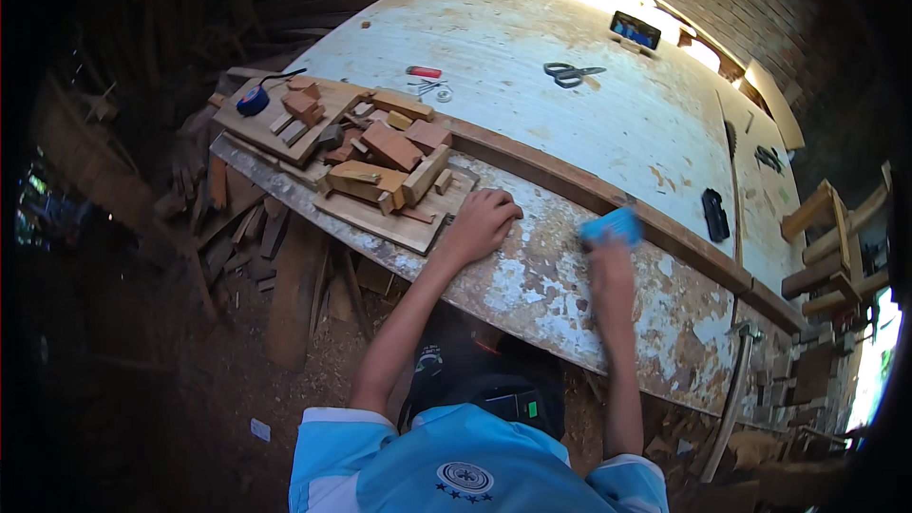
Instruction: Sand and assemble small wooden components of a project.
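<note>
My right hand (611, 261) is closed around a light-blue object (613, 226), smeared by motion; it looks like a cloth or sponge, but I cannot tell which. It is over the paint-worn near strip of the workbench (541, 275). My left hand (486, 221) rests on the bench beside the right edge of a wooden board (385, 220), its fingers loosely bent and nothing seen in them. Stacked on that board are several wood offcuts (389, 147), brown and pale. Behind both hands, a long wooden rail (570, 176) crosses the bench.
Beyond the rail lie black-handled scissors (567, 74), a red object (424, 71), a black tool (715, 214) and a propped phone (635, 30). At the left is a blue tape measure (253, 101). A hammer (736, 389) hangs at the right edge. Scrap wood (294, 294) covers the floor.
</note>
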### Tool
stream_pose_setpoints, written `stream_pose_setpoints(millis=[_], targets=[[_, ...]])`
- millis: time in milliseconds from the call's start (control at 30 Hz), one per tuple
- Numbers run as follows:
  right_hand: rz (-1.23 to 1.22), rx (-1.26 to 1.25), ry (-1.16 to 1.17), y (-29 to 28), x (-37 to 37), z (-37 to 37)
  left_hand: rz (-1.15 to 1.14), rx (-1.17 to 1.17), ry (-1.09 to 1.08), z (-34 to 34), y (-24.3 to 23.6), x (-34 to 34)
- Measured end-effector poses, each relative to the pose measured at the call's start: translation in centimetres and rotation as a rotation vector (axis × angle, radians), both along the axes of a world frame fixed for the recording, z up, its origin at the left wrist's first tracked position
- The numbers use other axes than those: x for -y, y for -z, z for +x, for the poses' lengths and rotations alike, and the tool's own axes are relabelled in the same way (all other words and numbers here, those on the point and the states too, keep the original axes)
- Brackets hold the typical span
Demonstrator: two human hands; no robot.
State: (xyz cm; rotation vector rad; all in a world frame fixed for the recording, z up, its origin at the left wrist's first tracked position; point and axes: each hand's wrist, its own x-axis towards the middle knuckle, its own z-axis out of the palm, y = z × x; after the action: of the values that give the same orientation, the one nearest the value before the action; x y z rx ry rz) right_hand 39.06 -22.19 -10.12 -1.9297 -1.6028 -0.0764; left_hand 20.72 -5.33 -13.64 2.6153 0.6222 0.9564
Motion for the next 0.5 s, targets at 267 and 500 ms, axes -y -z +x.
stream_pose_setpoints(millis=[267,500], targets=[[-0.311,-0.438,-0.915,-2.8,2.1,-4.3,-0.047,0.075,0.056,-0.6,0.1,-0.1],[-0.317,-0.262,-0.001,-2.6,-0.3,-4.7,-0.09,0.058,0.031,-0.3,0.3,-0.1]])
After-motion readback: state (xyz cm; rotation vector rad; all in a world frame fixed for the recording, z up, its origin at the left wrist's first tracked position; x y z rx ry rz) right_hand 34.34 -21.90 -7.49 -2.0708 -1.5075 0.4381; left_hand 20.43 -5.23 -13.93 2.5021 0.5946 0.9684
